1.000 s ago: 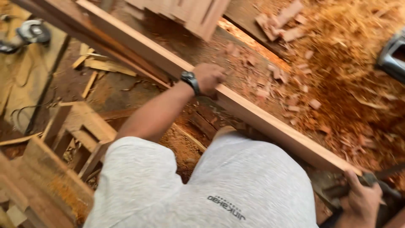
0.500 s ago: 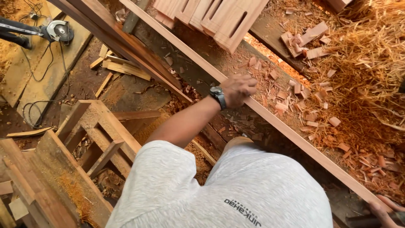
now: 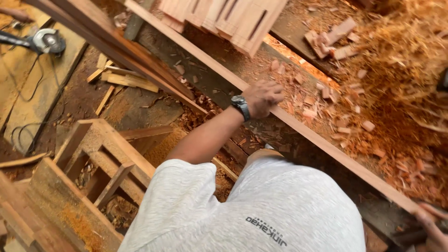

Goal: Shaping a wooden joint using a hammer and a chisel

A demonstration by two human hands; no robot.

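Sawdust and wood chips cover the workshop floor (image 3: 410,88), with scrap offcuts scattered over it. At far left an angle grinder (image 3: 44,41) lies on a flat board, its cable trailing down. Below it stands a rough wooden frame (image 3: 93,158) dusted with sawdust. A long wooden plank (image 3: 326,144) runs diagonally from top centre down to the lower right. The left hand (image 3: 262,97), a dark wristwatch (image 3: 241,106) on its wrist, rests on top of the plank about midway along it, fingers curled over the far edge; blur hides how firm that grip is. Above it sits a stack of slotted wooden panels (image 3: 233,21). At the bottom right corner the right hand (image 3: 431,226) touches the plank's near end, mostly cut off, so its grip cannot be told.
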